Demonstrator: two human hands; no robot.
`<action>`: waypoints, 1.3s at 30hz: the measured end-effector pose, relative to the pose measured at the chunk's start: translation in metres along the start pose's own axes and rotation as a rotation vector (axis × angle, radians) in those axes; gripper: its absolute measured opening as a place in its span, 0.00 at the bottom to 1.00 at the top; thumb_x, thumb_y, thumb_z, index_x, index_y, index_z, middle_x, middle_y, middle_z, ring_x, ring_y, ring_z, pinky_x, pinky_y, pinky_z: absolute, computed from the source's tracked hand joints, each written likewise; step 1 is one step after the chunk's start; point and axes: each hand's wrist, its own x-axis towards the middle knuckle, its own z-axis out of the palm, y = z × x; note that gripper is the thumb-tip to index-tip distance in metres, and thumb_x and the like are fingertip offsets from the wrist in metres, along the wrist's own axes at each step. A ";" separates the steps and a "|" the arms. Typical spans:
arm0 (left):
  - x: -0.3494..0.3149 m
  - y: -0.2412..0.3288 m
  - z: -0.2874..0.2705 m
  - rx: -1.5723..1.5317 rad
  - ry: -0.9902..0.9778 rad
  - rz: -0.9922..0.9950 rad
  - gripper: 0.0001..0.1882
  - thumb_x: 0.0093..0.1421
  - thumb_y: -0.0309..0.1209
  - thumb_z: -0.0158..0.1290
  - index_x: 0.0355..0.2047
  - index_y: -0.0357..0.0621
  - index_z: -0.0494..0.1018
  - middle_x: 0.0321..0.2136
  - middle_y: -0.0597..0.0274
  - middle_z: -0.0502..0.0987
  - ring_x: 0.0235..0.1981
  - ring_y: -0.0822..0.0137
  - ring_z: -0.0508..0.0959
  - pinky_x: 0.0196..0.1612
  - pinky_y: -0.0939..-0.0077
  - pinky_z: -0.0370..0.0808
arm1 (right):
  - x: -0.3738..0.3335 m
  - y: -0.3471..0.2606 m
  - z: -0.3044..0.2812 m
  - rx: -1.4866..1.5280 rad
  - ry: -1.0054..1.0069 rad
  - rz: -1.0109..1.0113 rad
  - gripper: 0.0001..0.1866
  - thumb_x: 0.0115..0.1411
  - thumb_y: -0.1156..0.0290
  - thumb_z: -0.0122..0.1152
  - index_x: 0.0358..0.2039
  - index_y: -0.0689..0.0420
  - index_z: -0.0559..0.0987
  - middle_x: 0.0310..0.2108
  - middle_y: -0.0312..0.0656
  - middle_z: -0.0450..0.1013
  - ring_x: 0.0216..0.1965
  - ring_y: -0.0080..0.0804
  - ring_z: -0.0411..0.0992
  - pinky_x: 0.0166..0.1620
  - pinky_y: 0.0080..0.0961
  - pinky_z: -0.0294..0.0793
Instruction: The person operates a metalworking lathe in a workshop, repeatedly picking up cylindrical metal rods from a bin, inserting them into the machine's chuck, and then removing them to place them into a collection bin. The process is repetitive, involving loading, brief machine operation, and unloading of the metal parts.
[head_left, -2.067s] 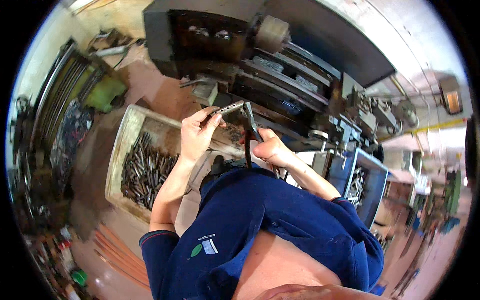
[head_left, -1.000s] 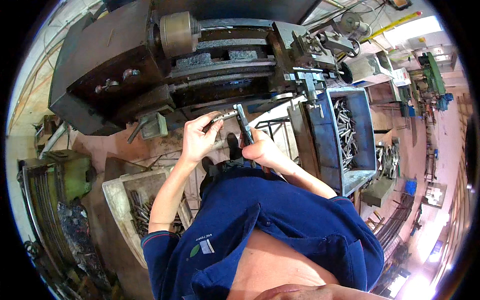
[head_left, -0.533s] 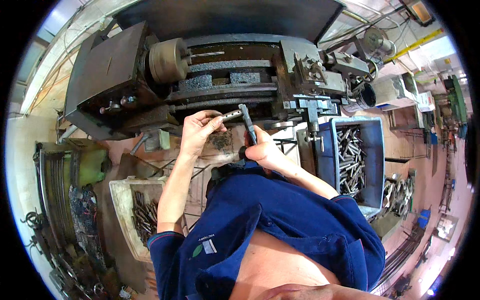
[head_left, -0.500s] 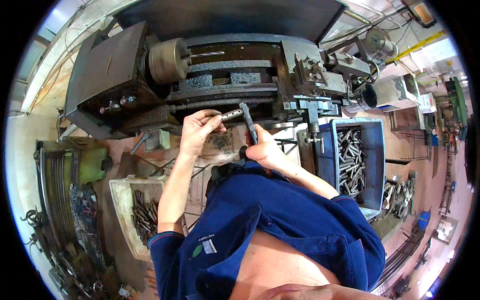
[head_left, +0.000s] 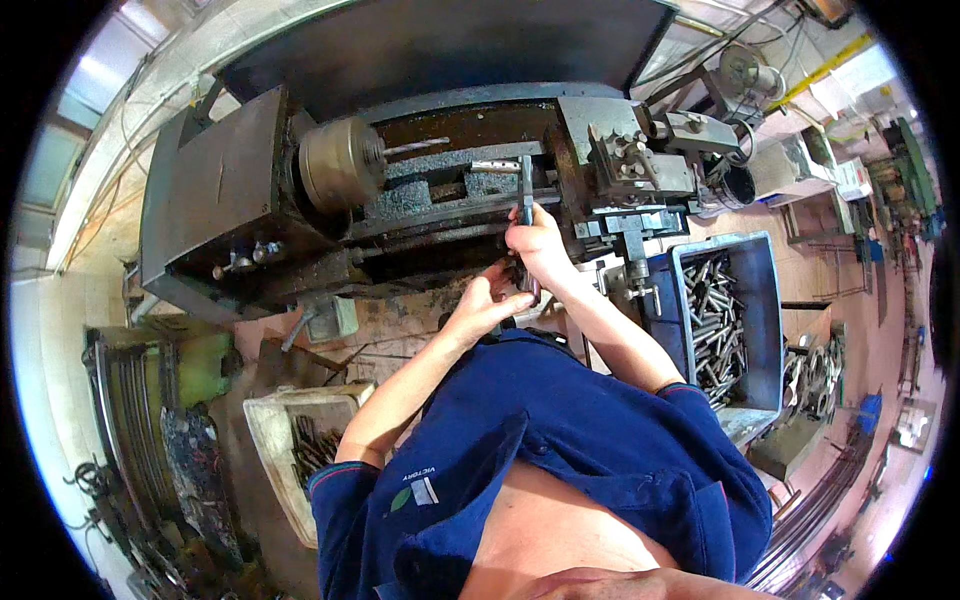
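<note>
My right hand (head_left: 537, 248) is closed round the middle of a plier-like metal tool (head_left: 526, 185), which points away from me over the lathe bed. At its far end the jaws grip a short silvery metal tube (head_left: 496, 166) with holes along its side. The tube lies crosswise, its free end toward the left. Below, my left hand (head_left: 487, 308) is closed at the near end of the tool's handle, thumb and fingers pressed to it, partly in shadow. Left of the tube, a long twist drill bit (head_left: 417, 146) sticks out from the lathe chuck (head_left: 343, 165).
Metal shavings (head_left: 402, 198) cover the lathe bed. The lathe carriage and tool post (head_left: 635, 160) stand to the right. A blue bin (head_left: 768, 320) holding many metal tubes is at my right, and a whitish bin (head_left: 262, 425) with darker parts at my left.
The tube has left my left hand and moved away over the lathe bed in the tool's jaws. My right hand has gone forward; my left has come down to the handle end.
</note>
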 end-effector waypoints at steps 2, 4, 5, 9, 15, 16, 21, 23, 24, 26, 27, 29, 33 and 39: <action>0.011 -0.002 -0.007 -0.048 -0.076 0.003 0.30 0.49 0.24 0.55 0.52 0.34 0.57 0.44 0.57 0.67 0.45 0.68 0.69 0.49 0.74 0.68 | 0.011 0.000 0.007 0.011 0.045 -0.006 0.12 0.39 0.77 0.54 0.27 0.59 0.67 0.21 0.31 0.62 0.24 0.18 0.58 0.25 0.17 0.58; 0.020 0.001 -0.011 -0.162 -0.115 0.018 0.30 0.48 0.22 0.55 0.51 0.34 0.58 0.43 0.58 0.68 0.44 0.68 0.70 0.48 0.74 0.69 | 0.014 -0.005 0.014 -0.056 0.067 -0.044 0.11 0.39 0.76 0.54 0.26 0.59 0.66 0.20 0.32 0.62 0.23 0.19 0.58 0.25 0.19 0.60; 0.026 0.006 -0.017 -0.213 -0.149 -0.014 0.29 0.47 0.20 0.55 0.50 0.34 0.58 0.43 0.58 0.68 0.44 0.68 0.70 0.48 0.74 0.70 | 0.018 -0.007 0.017 -0.105 0.082 -0.068 0.11 0.39 0.76 0.54 0.26 0.59 0.66 0.20 0.33 0.62 0.23 0.20 0.59 0.25 0.19 0.60; 0.043 0.017 -0.022 -0.169 -0.160 -0.078 0.24 0.46 0.19 0.53 0.45 0.35 0.63 0.38 0.60 0.70 0.41 0.68 0.73 0.47 0.75 0.70 | 0.029 -0.017 0.019 -0.126 0.105 -0.033 0.09 0.40 0.74 0.54 0.24 0.59 0.66 0.19 0.34 0.62 0.23 0.21 0.59 0.24 0.22 0.62; 0.047 0.016 -0.018 -0.258 -0.145 -0.044 0.21 0.45 0.21 0.55 0.42 0.35 0.64 0.35 0.63 0.70 0.38 0.68 0.75 0.46 0.76 0.70 | 0.039 -0.021 0.017 -0.144 0.055 0.030 0.08 0.41 0.73 0.55 0.23 0.57 0.67 0.18 0.32 0.62 0.22 0.19 0.59 0.24 0.21 0.59; 0.047 0.015 -0.020 -0.271 -0.148 -0.043 0.21 0.45 0.22 0.55 0.41 0.35 0.65 0.34 0.63 0.70 0.38 0.68 0.75 0.45 0.76 0.70 | 0.041 -0.021 0.017 -0.158 0.055 0.040 0.08 0.41 0.73 0.55 0.23 0.57 0.67 0.18 0.32 0.62 0.22 0.19 0.59 0.24 0.21 0.59; 0.051 0.003 -0.024 -0.287 -0.125 0.025 0.21 0.44 0.25 0.57 0.40 0.36 0.65 0.33 0.63 0.69 0.37 0.69 0.74 0.43 0.78 0.71 | 0.041 -0.028 0.025 -0.182 0.047 0.032 0.08 0.40 0.72 0.55 0.23 0.57 0.68 0.18 0.33 0.63 0.22 0.22 0.60 0.25 0.22 0.61; 0.051 0.004 -0.026 -0.327 -0.123 0.013 0.21 0.43 0.24 0.57 0.39 0.36 0.65 0.33 0.64 0.69 0.36 0.71 0.73 0.41 0.79 0.71 | 0.042 -0.029 0.028 -0.226 0.030 0.032 0.08 0.40 0.72 0.55 0.23 0.58 0.68 0.19 0.34 0.63 0.23 0.23 0.61 0.26 0.22 0.62; 0.053 0.002 -0.030 -0.298 -0.127 0.012 0.24 0.43 0.26 0.58 0.41 0.35 0.64 0.35 0.62 0.69 0.38 0.69 0.72 0.44 0.77 0.70 | 0.044 -0.029 0.029 -0.248 0.020 0.031 0.09 0.40 0.72 0.55 0.23 0.58 0.68 0.19 0.35 0.63 0.24 0.24 0.61 0.27 0.23 0.62; 0.056 -0.005 -0.038 -0.240 -0.131 0.011 0.29 0.42 0.28 0.60 0.43 0.33 0.61 0.38 0.60 0.69 0.42 0.67 0.70 0.48 0.74 0.69 | 0.049 -0.027 0.035 -0.304 0.014 0.028 0.09 0.40 0.72 0.55 0.23 0.60 0.68 0.19 0.37 0.64 0.24 0.26 0.62 0.28 0.24 0.63; 0.055 -0.005 -0.040 -0.236 -0.115 0.013 0.28 0.42 0.27 0.60 0.43 0.33 0.61 0.38 0.60 0.69 0.41 0.68 0.71 0.47 0.74 0.69 | 0.051 -0.023 0.038 -0.328 0.014 0.029 0.09 0.39 0.72 0.56 0.23 0.60 0.68 0.19 0.38 0.65 0.24 0.27 0.63 0.29 0.25 0.64; 0.053 -0.002 -0.042 -0.229 -0.084 0.016 0.27 0.42 0.27 0.60 0.42 0.33 0.62 0.37 0.61 0.69 0.39 0.68 0.71 0.46 0.75 0.68 | 0.061 -0.008 0.041 -0.429 0.041 -0.043 0.10 0.39 0.71 0.56 0.23 0.61 0.69 0.19 0.41 0.66 0.24 0.30 0.65 0.29 0.27 0.65; 0.038 0.008 -0.055 -0.232 0.001 -0.010 0.25 0.42 0.26 0.61 0.41 0.35 0.64 0.34 0.63 0.70 0.39 0.70 0.71 0.45 0.76 0.68 | 0.062 -0.010 0.068 -0.455 -0.013 -0.011 0.12 0.38 0.70 0.57 0.23 0.63 0.69 0.20 0.46 0.67 0.25 0.33 0.67 0.30 0.29 0.67; 0.030 0.014 -0.065 -0.203 0.044 0.012 0.24 0.39 0.23 0.62 0.38 0.35 0.66 0.34 0.64 0.71 0.37 0.71 0.71 0.43 0.77 0.67 | 0.052 -0.026 0.084 -0.355 -0.021 0.127 0.12 0.38 0.70 0.55 0.23 0.63 0.68 0.19 0.43 0.66 0.25 0.32 0.66 0.30 0.28 0.66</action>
